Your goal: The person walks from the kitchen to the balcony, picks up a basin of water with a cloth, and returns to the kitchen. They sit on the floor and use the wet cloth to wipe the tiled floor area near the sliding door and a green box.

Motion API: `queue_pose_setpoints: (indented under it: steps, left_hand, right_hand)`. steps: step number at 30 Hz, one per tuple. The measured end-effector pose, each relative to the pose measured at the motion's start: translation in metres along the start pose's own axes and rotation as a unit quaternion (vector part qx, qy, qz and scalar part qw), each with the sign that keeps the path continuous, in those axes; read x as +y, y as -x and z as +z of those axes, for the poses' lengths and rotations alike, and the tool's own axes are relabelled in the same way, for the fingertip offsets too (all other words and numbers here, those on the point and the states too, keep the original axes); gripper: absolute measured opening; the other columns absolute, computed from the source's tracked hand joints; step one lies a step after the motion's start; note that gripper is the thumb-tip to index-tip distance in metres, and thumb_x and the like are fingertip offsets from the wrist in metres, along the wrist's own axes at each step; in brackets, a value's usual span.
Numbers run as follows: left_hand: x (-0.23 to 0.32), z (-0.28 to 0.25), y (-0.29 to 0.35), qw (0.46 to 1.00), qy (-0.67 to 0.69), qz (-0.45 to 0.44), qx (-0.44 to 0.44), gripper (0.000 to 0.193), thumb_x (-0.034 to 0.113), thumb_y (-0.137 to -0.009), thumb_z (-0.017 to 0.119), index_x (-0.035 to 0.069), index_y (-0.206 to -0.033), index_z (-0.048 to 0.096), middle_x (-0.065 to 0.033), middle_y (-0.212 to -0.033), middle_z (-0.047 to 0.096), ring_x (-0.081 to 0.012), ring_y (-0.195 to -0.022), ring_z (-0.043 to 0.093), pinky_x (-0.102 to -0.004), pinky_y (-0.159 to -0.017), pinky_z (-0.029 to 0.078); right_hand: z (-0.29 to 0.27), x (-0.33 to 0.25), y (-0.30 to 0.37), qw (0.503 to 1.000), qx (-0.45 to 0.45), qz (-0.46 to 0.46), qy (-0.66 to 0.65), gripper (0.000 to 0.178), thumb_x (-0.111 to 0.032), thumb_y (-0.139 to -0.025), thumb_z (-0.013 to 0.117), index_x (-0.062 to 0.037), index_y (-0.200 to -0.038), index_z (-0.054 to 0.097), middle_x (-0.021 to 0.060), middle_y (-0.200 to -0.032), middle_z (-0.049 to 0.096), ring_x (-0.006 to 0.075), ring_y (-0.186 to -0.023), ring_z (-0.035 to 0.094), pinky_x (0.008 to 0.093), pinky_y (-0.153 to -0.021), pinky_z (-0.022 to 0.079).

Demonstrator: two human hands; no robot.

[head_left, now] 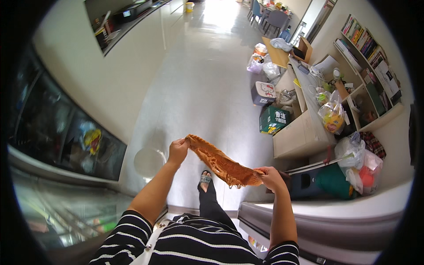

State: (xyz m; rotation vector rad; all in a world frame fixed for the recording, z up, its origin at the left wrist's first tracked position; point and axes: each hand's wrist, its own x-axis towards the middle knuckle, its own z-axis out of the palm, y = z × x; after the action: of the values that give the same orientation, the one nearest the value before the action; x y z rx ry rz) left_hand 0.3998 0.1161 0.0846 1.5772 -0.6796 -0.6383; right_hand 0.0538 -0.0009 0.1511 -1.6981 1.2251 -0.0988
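Observation:
An orange-brown cloth (218, 163) with a coarse, shaggy texture and a ragged lower edge stretches between my two hands, in front of my body. My left hand (178, 151) pinches its upper left corner. At the other end, lower and to the right, my right hand (270, 179) is closed on the opposite corner. The middle of the cloth sags, hanging in the air above the floor. Folds hide part of its surface, and I cannot tell exactly what kind of cloth it is.
A round white stool (149, 162) stands left of my foot. On the right are a green box (274, 119), a case with a cartoon lid (265, 92), a cluttered desk (309, 128) and plastic bags (353, 152). A dark glass-fronted cabinet (53, 119) lines the left.

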Motion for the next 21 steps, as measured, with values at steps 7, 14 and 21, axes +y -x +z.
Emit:
queue_pose_setpoints:
  steps: [7, 14, 21]
  left_hand:
    - [0.057, 0.045, -0.211, 0.961, 0.135, -0.24, -0.003, 0.033, 0.031, -0.094, 0.047, 0.003, -0.094, 0.065, -0.0048, -0.091, 0.066, -0.0148, -0.083, 0.061, -0.0316, -0.073, 0.049]
    - [0.123, 0.104, -0.391, 0.936, 0.14, -0.167, -0.277, 0.03, 0.021, -0.092, 0.05, 0.001, -0.114, 0.055, -0.0102, -0.095, 0.064, -0.0175, -0.085, 0.062, -0.0338, -0.074, 0.051]
    - [0.102, 0.125, -0.626, 0.9, 0.128, -0.159, -0.385, 0.032, 0.021, -0.089, 0.066, 0.005, -0.117, 0.064, -0.0074, -0.099, 0.067, -0.014, -0.091, 0.062, -0.0299, -0.084, 0.048]
  right_hand:
    - [-0.061, -0.09, -0.22, 0.874, -0.084, 0.092, -0.47, 0.025, -0.015, -0.089, 0.058, -0.0003, -0.11, 0.06, 0.0108, -0.097, 0.067, 0.0221, -0.08, 0.067, 0.0377, -0.071, 0.056]
    - [-0.055, -0.267, -0.43, 0.742, -0.294, 0.107, -0.593, 0.041, -0.037, -0.093, 0.052, -0.0041, -0.117, 0.056, 0.0143, -0.108, 0.063, 0.027, -0.099, 0.062, 0.0437, -0.086, 0.051]
    - [-0.102, -0.363, -0.648, 0.811, -0.122, 0.026, -0.572, 0.031, -0.016, -0.095, 0.056, 0.0018, -0.12, 0.055, 0.0106, -0.113, 0.063, 0.0221, -0.105, 0.061, 0.0371, -0.09, 0.049]
